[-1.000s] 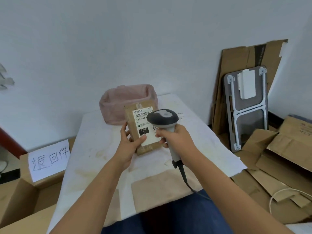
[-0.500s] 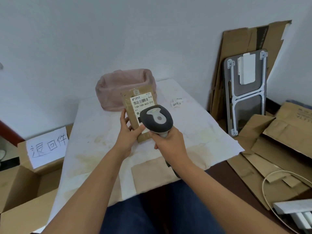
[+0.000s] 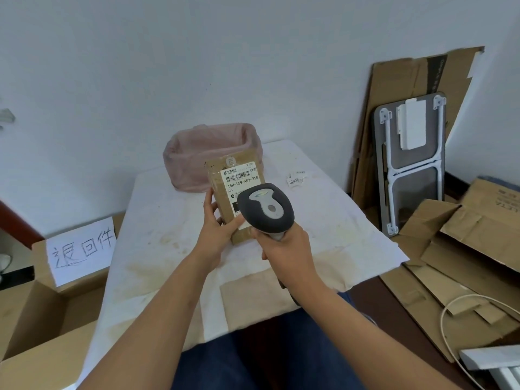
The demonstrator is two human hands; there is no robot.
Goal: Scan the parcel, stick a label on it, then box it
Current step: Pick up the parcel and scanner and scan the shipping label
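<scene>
A small brown cardboard parcel [image 3: 222, 187] with a white barcode label stands tilted upright above the white-covered table [image 3: 157, 220]. My left hand [image 3: 218, 229] grips its lower left side, thumb on the front face. My right hand [image 3: 287, 249] holds a dark grey barcode scanner [image 3: 266, 211] by the handle, its head right in front of the parcel and covering the label's lower right part. Small paper labels [image 3: 296, 178] lie on the table to the right. An open cardboard box [image 3: 42, 313] with a handwritten paper sign stands on the floor at the left.
A bin lined with a pink bag [image 3: 208, 153] stands at the table's far end behind the parcel. Flattened cardboard [image 3: 464, 243] and a folded grey table [image 3: 410, 164] lean and lie at the right. A white cable [image 3: 447, 333] curls on the floor.
The scanner head has come up and closer to the parcel's face, now covering more of the label. Both hands with the parcel have stayed above the table's middle.
</scene>
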